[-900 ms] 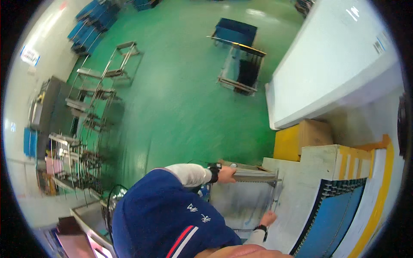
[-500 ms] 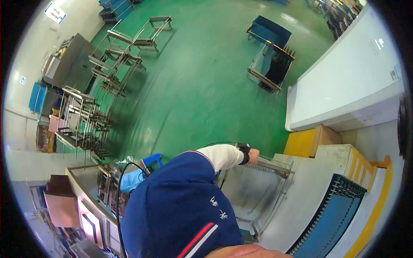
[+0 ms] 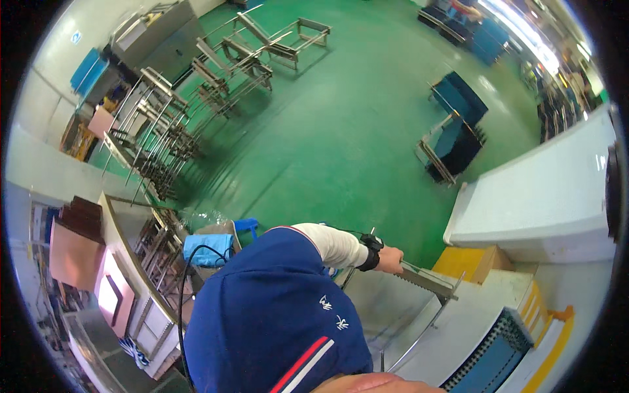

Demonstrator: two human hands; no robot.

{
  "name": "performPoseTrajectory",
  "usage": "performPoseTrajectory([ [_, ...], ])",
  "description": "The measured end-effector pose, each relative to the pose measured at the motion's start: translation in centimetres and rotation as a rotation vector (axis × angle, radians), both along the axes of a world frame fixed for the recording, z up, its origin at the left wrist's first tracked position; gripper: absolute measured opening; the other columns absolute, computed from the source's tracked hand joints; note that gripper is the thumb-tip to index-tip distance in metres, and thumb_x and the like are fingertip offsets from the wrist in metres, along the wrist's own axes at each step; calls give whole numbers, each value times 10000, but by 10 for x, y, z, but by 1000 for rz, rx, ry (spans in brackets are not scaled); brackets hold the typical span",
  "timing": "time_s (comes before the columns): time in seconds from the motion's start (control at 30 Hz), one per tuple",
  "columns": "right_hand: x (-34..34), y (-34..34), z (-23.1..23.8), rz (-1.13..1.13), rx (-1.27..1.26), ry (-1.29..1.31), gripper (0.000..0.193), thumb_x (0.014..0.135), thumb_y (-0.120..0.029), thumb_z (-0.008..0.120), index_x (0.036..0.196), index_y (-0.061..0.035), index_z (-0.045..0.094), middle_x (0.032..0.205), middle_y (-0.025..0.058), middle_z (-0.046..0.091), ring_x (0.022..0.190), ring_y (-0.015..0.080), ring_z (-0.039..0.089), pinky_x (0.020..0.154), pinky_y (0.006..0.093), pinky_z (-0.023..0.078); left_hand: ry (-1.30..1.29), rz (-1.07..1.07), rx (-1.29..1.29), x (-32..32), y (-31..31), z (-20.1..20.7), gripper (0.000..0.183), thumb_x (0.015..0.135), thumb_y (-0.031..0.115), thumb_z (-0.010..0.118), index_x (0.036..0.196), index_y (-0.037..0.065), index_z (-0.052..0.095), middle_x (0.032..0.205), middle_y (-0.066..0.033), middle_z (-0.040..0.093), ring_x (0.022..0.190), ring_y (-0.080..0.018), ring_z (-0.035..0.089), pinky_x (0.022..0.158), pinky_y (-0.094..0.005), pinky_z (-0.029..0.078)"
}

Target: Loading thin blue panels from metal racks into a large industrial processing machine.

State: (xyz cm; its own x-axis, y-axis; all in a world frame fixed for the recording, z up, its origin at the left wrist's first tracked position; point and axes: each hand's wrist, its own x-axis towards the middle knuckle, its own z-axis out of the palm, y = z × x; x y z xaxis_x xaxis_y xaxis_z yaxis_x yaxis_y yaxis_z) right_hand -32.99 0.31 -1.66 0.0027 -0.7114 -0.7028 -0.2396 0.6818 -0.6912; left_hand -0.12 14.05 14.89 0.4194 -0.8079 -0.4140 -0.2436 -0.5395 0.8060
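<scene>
Blue bundle [image 3: 208, 251] lower left. Your left hand [image 3: 391, 260], lower centre-right, is wrapped round the top bar of the metal rack [image 3: 427, 282], which runs on toward lower right. Your right hand has just dropped out of view: grip unknown, only the left hold is confirmed.

The navy top [image 3: 262, 295] (striped red and white) has a white sleeve [image 3: 337, 245].

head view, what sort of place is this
Probably a factory workshop, though its product is unclear. The signs are a wide, glossy green floor, silver metal-barred racks standing at upper left, and a grey metal rack with a toothed bar at the person's left hand.
</scene>
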Motion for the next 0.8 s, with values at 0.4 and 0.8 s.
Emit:
performPoseTrajectory([
  [0.4,271,-12,27,252,33,-136,367,901,-396,518,1099,-113,644,1211,84,589,1156,307,500,976,444,382,-51,355,-209,196,153,59,374,764,440,645,784,67,637,768,-108,658,781,-263,635,748,-374,406],
  [0.8,509,3,38,448,115,-201,427,914,-457,508,1168,-134,624,1278,51,568,1216,292,473,1028,433,365,-215,1071,-148,403,341,62,379,769,454,662,782,75,641,736,-114,648,719,-262,625,641,-377,453],
])
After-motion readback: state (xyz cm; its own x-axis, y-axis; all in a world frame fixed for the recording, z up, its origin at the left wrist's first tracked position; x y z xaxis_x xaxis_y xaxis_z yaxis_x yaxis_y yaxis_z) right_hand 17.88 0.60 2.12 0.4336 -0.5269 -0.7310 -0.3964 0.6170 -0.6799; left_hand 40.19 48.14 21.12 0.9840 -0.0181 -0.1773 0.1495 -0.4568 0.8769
